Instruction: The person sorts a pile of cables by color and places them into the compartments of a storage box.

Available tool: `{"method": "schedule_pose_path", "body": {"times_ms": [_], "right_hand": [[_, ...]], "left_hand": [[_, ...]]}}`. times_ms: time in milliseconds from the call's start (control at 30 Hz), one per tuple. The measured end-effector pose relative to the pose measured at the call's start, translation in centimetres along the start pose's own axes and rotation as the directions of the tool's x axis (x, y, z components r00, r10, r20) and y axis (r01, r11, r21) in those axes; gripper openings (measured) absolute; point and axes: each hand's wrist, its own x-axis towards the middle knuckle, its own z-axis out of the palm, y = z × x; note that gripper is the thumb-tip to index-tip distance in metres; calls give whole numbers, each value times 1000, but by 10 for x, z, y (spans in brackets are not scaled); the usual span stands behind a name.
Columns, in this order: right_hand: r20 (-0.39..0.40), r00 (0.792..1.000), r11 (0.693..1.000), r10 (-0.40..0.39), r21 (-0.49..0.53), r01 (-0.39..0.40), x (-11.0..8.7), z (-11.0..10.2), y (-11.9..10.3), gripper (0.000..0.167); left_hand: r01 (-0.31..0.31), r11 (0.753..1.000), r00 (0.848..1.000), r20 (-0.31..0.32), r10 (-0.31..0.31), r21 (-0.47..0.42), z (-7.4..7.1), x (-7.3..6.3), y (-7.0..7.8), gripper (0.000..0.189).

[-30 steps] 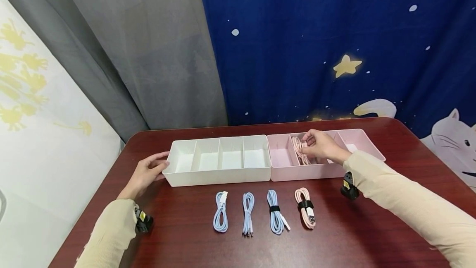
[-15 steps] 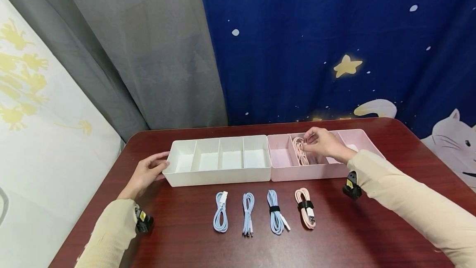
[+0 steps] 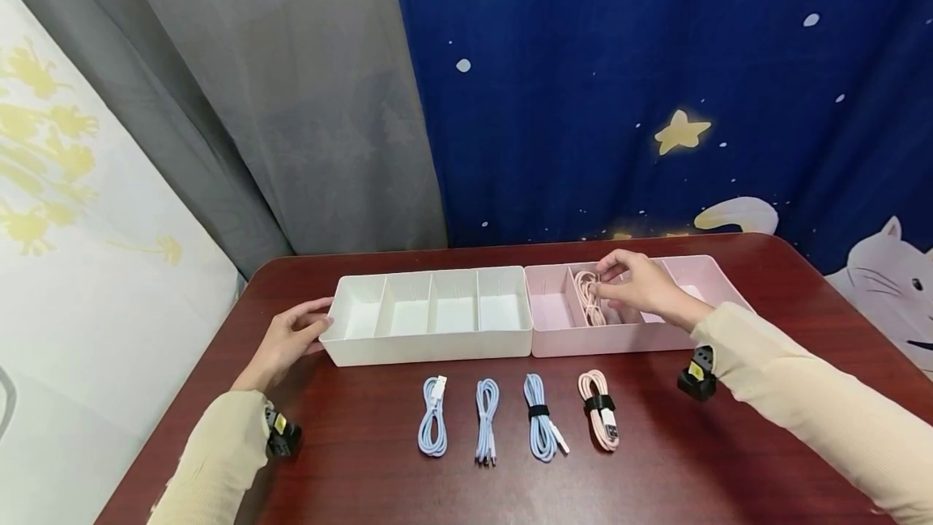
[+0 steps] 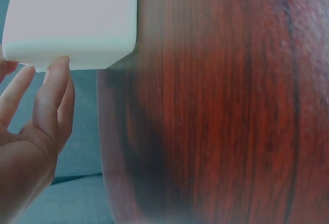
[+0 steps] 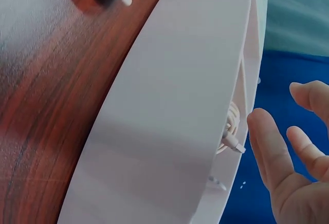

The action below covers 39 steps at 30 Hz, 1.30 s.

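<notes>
My left hand [image 3: 287, 339] rests its fingertips against the left end of the white divided box [image 3: 430, 348]. In the left wrist view, the fingers [image 4: 52, 103] of that hand lie fairly straight along the box's end wall. A coiled pink cable [image 3: 589, 298] sits in the second compartment from the left of the pink divided box [image 3: 605, 339]. Over that box hovers my right hand [image 3: 637, 286], its fingers spread and holding nothing. From the right wrist, a gap shows between the fingers [image 5: 272, 147] and the cable's connector [image 5: 235, 142].
In front of the boxes lie three blue coiled cables, the left [image 3: 432, 420], middle [image 3: 486, 420] and black-strapped right one [image 3: 541, 420]. Beside them is a pink cable [image 3: 598, 407] with a black strap. Both boxes stand end to end on the brown table [image 3: 364, 460].
My right hand has loosened from the pink cable and shifted slightly right, leaving the cable in the compartment. The left hand stays against the white box.
</notes>
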Motion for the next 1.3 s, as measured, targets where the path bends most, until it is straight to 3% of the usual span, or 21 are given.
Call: {"method": "schedule_pose_path", "body": {"times_ms": [200, 600, 1067, 1300], "right_hand": [[4, 999, 994, -36, 104, 35, -8, 0, -3, 33], [37, 997, 977, -64, 208, 55, -27, 0, -5, 30], [90, 992, 958, -86, 281, 57, -56, 13, -6, 29], [144, 982, 962, -121, 261, 80, -67, 15, -3, 28]], "left_hand": [[-8, 1000, 1000, 7, 8, -24, 0, 1, -1, 49], [-17, 1000, 1000, 3, 17, -17, 1, 1, 1, 48], [-16, 1000, 1000, 6, 16, -18, -1, 0, 1, 48], [-8, 1000, 1000, 0, 8, -20, 0, 1, 3, 48]]}}
